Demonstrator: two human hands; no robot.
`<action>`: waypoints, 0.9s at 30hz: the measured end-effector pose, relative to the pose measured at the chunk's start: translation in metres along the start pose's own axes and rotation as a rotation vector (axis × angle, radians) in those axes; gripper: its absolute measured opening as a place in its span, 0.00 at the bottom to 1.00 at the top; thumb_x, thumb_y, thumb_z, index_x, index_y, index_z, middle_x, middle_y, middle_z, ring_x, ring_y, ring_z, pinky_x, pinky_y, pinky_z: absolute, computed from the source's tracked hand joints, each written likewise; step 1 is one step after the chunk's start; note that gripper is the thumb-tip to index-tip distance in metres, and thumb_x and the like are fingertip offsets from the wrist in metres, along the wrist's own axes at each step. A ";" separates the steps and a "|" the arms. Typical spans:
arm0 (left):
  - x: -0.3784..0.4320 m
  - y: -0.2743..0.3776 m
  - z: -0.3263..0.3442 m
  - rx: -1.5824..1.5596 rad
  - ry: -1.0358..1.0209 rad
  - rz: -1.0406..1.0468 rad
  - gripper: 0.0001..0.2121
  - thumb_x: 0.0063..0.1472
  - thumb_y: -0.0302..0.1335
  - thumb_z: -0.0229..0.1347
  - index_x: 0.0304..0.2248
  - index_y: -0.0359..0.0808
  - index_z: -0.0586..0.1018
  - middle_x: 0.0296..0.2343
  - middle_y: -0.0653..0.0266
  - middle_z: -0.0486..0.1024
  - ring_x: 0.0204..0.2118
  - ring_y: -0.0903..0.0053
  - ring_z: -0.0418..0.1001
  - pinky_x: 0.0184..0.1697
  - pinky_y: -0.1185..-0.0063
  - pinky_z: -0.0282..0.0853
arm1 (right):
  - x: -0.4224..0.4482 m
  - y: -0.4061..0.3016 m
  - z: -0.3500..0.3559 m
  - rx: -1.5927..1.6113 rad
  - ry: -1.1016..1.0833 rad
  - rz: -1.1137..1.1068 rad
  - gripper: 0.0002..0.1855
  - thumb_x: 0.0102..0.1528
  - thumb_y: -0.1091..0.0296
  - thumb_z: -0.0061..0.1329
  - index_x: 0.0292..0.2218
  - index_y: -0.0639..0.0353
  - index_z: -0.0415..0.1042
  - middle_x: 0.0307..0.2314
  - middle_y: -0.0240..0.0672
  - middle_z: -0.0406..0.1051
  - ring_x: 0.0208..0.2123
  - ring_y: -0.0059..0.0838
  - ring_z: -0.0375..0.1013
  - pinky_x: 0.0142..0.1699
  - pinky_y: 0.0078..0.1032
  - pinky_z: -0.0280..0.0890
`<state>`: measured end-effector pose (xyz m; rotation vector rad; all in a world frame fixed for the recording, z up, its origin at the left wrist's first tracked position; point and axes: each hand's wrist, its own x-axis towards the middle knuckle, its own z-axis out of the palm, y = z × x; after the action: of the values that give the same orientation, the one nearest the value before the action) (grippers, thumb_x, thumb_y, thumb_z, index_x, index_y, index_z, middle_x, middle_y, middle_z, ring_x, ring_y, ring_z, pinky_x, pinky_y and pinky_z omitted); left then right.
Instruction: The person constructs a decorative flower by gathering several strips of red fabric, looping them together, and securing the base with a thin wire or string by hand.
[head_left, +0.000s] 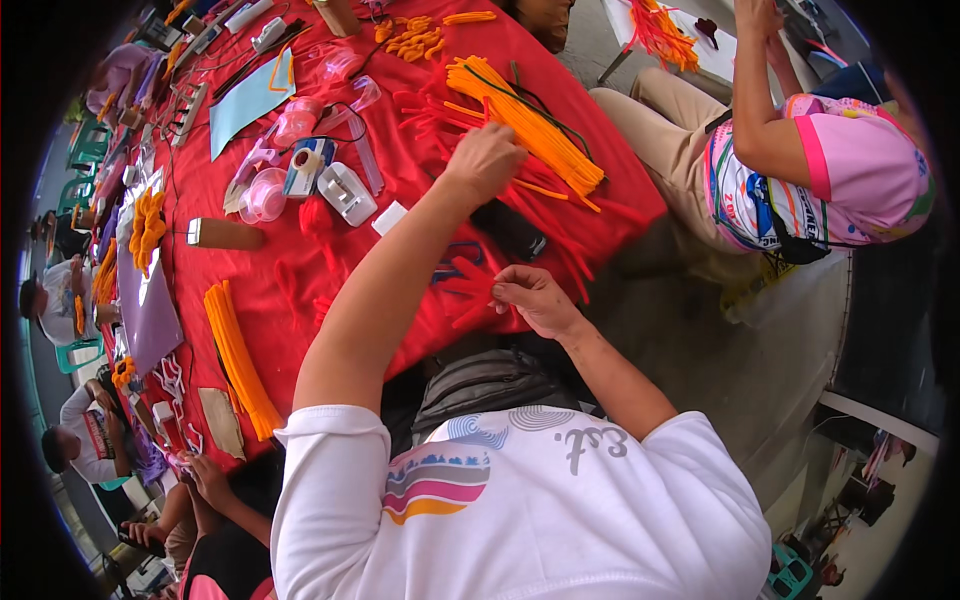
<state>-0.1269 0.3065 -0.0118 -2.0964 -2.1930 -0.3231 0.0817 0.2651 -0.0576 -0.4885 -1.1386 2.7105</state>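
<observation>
My right hand (536, 300) pinches a red looped chenille-stem piece (472, 289) near the front edge of the red-covered table. Farther forward, my left hand (487, 161) is over a spread of red chenille stems (427, 112), fingers bent. Whether those fingers grip a stem is hidden. Just beyond it lies a thick bundle of orange chenille stems (532, 127), with dark green stems (551, 112) across and beside it. A black object (510, 229) rests between my two hands, and a blue-edged item (456, 261) is partly covered near the red piece.
Left of my forearm are a white puncher-like device (346, 193), a pink glue gun (259, 159), pink clear plastic pieces (264, 195) and a cardboard block (225, 234). Another orange bundle (240, 360) lies near the table's left front. A seated person (810, 165) works at right.
</observation>
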 end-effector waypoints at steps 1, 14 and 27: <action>-0.001 0.005 0.000 -0.048 -0.119 0.099 0.06 0.44 0.27 0.52 0.25 0.41 0.77 0.29 0.65 0.70 0.37 0.70 0.66 0.38 0.74 0.63 | 0.001 0.000 -0.001 -0.039 -0.008 0.002 0.05 0.52 0.72 0.48 0.31 0.62 0.70 0.24 0.30 0.70 0.26 0.16 0.68 0.33 0.15 0.62; -0.037 0.005 0.006 -0.295 -0.277 0.074 0.09 0.48 0.32 0.50 0.20 0.35 0.75 0.20 0.55 0.71 0.28 0.60 0.71 0.30 0.66 0.66 | -0.001 -0.005 0.005 -0.266 0.001 -0.010 0.04 0.52 0.71 0.48 0.30 0.62 0.70 0.22 0.26 0.69 0.25 0.12 0.66 0.32 0.13 0.62; -0.005 0.044 0.021 -0.139 -0.329 0.074 0.05 0.44 0.26 0.52 0.24 0.39 0.76 0.22 0.61 0.74 0.30 0.65 0.73 0.31 0.71 0.68 | 0.006 0.001 -0.004 -0.294 -0.023 -0.033 0.04 0.52 0.74 0.46 0.32 0.63 0.69 0.23 0.28 0.70 0.26 0.14 0.68 0.33 0.14 0.63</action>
<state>-0.0816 0.3079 -0.0295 -2.4536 -2.3140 -0.1347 0.0773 0.2687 -0.0624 -0.4727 -1.5470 2.5376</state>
